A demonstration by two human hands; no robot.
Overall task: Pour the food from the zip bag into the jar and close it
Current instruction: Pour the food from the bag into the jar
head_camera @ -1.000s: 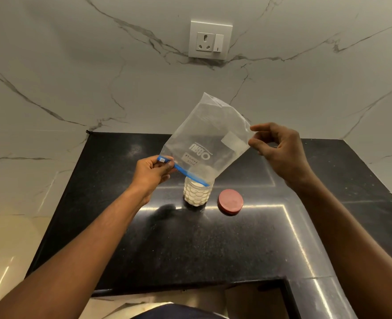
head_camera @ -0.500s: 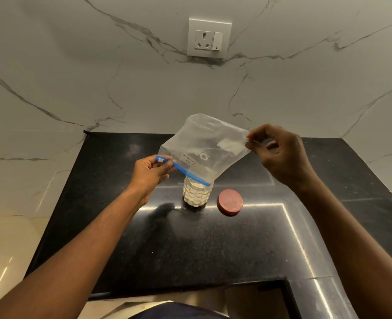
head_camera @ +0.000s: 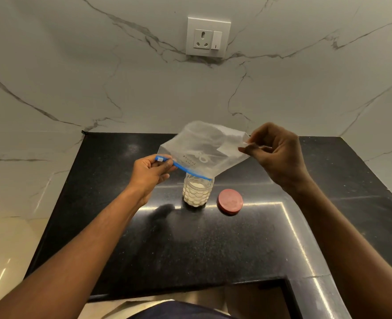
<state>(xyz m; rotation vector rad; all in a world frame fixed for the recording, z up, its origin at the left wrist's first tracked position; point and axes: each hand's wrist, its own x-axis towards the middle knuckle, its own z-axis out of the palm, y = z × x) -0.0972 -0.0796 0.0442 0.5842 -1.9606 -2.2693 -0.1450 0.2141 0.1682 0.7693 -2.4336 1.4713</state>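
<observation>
Left hand (head_camera: 150, 172) reaches in from the near side of the jar (head_camera: 197, 191), fingers pinched tight on the blue zip end of the zip bag (head_camera: 202, 153), wrist angled up. Right hand (head_camera: 276, 155) is up on the other side, higher than the jar, thumb and fingertips clamped on the bag's far corner, other fingers curled. The clear bag hangs tilted between them, looking empty, its blue mouth right over the jar's open top. The jar stands upright on the black counter (head_camera: 190, 249), pale food filling it. The red lid (head_camera: 230, 201) lies flat just right of the jar, apart from it. On the marble wall behind the jar, a wall socket (head_camera: 208, 37).
</observation>
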